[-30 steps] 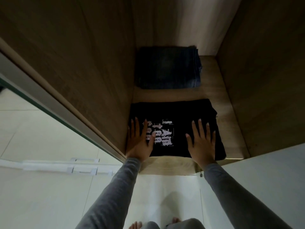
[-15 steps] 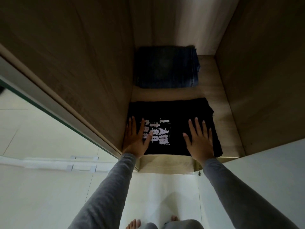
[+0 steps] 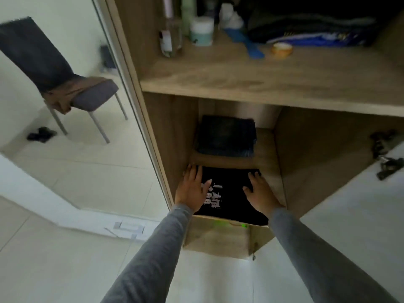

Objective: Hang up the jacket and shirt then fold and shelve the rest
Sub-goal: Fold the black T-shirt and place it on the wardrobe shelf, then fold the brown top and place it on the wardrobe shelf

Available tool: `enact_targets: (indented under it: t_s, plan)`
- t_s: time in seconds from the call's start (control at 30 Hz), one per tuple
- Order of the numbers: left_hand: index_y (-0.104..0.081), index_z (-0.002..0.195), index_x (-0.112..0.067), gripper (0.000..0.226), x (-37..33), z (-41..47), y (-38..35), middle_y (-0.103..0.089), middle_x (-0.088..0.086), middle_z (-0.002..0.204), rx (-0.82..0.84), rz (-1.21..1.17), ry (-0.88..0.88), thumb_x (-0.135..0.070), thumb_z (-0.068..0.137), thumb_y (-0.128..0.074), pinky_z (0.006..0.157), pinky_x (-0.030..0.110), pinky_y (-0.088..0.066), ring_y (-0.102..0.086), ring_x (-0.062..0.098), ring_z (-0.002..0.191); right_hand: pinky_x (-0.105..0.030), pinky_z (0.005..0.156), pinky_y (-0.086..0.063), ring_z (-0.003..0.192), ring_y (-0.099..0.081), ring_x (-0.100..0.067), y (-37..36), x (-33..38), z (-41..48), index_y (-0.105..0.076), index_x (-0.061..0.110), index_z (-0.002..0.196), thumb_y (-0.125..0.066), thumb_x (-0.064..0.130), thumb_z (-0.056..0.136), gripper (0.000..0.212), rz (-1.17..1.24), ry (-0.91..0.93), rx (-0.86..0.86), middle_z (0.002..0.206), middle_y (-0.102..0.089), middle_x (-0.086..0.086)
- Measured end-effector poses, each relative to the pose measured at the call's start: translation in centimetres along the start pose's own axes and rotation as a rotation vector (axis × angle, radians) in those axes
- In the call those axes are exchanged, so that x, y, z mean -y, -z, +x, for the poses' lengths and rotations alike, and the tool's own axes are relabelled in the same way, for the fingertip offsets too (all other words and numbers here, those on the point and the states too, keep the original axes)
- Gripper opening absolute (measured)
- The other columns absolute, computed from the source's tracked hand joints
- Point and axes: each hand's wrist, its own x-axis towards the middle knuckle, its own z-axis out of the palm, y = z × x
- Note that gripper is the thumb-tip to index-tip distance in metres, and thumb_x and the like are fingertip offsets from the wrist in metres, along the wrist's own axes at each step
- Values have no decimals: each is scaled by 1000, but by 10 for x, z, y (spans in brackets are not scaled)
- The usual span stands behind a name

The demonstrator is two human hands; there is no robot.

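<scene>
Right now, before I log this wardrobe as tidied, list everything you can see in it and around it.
black T-shirt: one, black with white print, folded, front of lower shelf
jeans: one, dark blue, folded, back of lower shelf
jar: one, white and pale teal, upper shelf, left
tape roll: one, yellowish, upper shelf
clothes pile: one, black with blue and white, upper shelf, right
chair: one, dark grey, left of view
brown garment: one, brown, draped on the chair seat
small dark item: one, black, floor by the chair, too blurred to identify
left hand: one, flat on the T-shirt's left edge, grey sleeve
right hand: one, flat on the T-shirt's right side, grey sleeve
</scene>
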Motion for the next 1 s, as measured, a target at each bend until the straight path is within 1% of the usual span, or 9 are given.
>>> enact_targets:
  t_s: [0.1,0.23,0.33,0.47,0.6,0.77,0.87,0.93,1.0]
  plan:
    - [-12,150,-11,62,-18,-11,43,-8,9,158,-40,-51,-31,-44,100,-26,116,32,-5,-7,24,145,-31,116,-14,145,-11,-23,41,25,-28,-22,12,149,-40,29,100,55,46,43,-91,158,-15,-7]
    - [-11,150,-12,63,-26,-30,86,-4,8,158,-115,-30,-88,-46,99,-24,115,28,5,0,19,146,-31,115,-14,146,-5,-20,76,52,-72,-22,14,150,-40,28,100,54,82,88,-148,158,-13,-4]
    - [-13,150,-12,62,-27,-57,117,-6,7,158,-179,-43,-87,-46,99,-24,115,28,2,-2,19,146,-32,116,-11,147,-3,-20,92,73,-107,-21,14,150,-39,28,101,54,91,137,-174,159,-10,-4]
    - [-16,150,-13,60,-17,-117,152,-10,6,158,-247,-80,-92,-44,100,-23,115,28,-2,-6,18,146,-33,117,-10,147,-4,-20,91,110,-168,-23,13,149,-40,28,101,54,149,220,-229,158,-13,-5]
    - [-10,151,-15,60,12,-201,181,-2,3,159,-277,-76,16,-45,100,-20,116,31,1,1,17,146,-33,117,-9,147,-2,-18,61,156,-235,-24,13,149,-34,34,102,52,197,323,-189,158,-13,-4]
    - [-16,149,-12,56,70,-302,231,-8,5,158,-380,-70,165,-40,101,-26,118,32,-4,-4,18,146,-31,116,-8,146,-5,-17,20,236,-305,-27,14,148,-28,39,102,53,228,492,-101,158,-16,-3]
    - [-16,149,-11,56,113,-357,260,-7,5,158,-422,-55,266,-39,101,-26,117,32,-2,-3,17,146,-29,116,-7,146,-7,-17,-6,288,-339,-28,15,148,-29,39,102,52,222,596,-47,158,-17,-3]
    - [-15,149,-10,57,146,-399,281,-6,6,158,-490,-50,345,-38,101,-27,118,33,-1,-2,18,146,-27,113,-12,144,-15,-20,-27,332,-364,-32,10,146,-31,35,102,51,211,696,13,155,-23,-6]
    - [-17,149,-9,57,177,-433,298,-8,7,158,-547,-22,410,-36,101,-29,118,33,-3,-3,19,146,-29,111,-20,140,-26,-25,-47,372,-383,-39,5,140,-33,35,101,48,231,766,54,148,-34,-10]
